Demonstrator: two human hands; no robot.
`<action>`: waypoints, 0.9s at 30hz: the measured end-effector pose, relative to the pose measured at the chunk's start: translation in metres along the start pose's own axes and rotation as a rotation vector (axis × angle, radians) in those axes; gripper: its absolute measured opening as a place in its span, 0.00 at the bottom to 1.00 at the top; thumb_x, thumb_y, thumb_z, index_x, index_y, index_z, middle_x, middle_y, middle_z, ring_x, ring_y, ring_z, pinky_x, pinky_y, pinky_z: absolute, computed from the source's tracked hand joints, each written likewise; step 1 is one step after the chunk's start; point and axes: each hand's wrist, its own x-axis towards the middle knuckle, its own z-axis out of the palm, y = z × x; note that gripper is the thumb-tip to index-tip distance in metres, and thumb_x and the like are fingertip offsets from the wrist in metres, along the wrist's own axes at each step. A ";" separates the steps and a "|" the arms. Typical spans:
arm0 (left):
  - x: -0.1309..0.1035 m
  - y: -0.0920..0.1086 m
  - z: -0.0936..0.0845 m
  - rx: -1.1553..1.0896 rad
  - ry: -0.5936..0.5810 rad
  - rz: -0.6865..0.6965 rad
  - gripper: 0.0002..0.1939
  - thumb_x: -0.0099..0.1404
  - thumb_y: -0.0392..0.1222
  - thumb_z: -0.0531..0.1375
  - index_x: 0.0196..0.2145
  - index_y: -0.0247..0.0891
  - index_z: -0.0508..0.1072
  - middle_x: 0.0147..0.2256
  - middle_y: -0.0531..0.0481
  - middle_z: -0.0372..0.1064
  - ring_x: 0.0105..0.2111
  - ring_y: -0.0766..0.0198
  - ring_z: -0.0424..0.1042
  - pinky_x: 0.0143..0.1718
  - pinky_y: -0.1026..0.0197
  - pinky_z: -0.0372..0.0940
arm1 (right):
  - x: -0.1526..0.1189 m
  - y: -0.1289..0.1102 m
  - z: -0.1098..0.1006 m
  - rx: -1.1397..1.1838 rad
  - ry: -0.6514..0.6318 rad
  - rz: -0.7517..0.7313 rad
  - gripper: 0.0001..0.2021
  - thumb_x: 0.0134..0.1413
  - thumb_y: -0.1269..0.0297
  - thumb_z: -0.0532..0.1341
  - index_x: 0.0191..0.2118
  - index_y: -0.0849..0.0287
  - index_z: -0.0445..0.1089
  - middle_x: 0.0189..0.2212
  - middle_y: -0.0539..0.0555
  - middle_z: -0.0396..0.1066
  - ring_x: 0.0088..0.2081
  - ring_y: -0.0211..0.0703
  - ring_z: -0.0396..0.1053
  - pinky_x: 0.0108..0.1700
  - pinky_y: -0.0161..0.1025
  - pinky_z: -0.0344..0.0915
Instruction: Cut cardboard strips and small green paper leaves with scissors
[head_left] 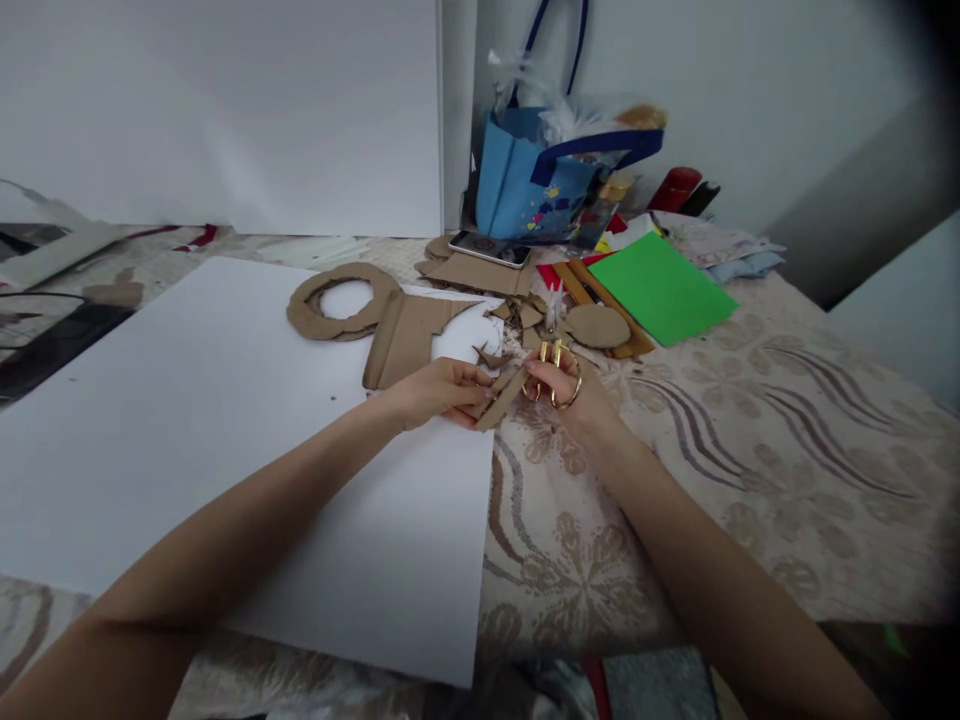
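Flowered tablecloth (720,530) beneath scissors (556,352), pale wall (742,80)

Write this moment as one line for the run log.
left hand: holds cardboard strip; right hand: holds scissors, blades off strip; beyond: scraps, disc; under left hand: white sheet

A light-blue tote bag (510,178), filled with crumpled clear plastic (564,122), is noted near the pale wall (735,80). A dark-screened, pale-edged phone (491,249) is placed before it. A flat bright-green sheet (664,288) is laid to the right, upon a brown-flowered beige tablecloth (757,530).
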 end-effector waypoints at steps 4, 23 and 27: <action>0.001 -0.004 0.000 -0.031 -0.074 -0.001 0.11 0.55 0.40 0.65 0.36 0.33 0.73 0.34 0.45 0.75 0.32 0.64 0.76 0.34 0.63 0.69 | -0.001 0.000 0.001 0.038 0.031 -0.003 0.05 0.47 0.63 0.62 0.30 0.58 0.67 0.21 0.46 0.64 0.22 0.35 0.62 0.25 0.35 0.58; -0.005 0.006 -0.021 0.002 -0.020 0.066 0.11 0.55 0.41 0.65 0.32 0.31 0.72 0.37 0.41 0.76 0.33 0.65 0.75 0.34 0.64 0.70 | -0.004 -0.007 0.000 -0.030 -0.032 0.180 0.24 0.50 0.39 0.55 0.29 0.57 0.69 0.20 0.47 0.61 0.20 0.35 0.60 0.23 0.35 0.57; -0.008 0.010 -0.028 -0.019 0.004 0.094 0.11 0.56 0.42 0.65 0.33 0.33 0.71 0.37 0.42 0.75 0.35 0.63 0.75 0.32 0.64 0.70 | -0.007 -0.007 0.000 -0.076 -0.140 0.153 0.21 0.50 0.42 0.58 0.32 0.57 0.69 0.22 0.47 0.61 0.23 0.35 0.60 0.24 0.34 0.57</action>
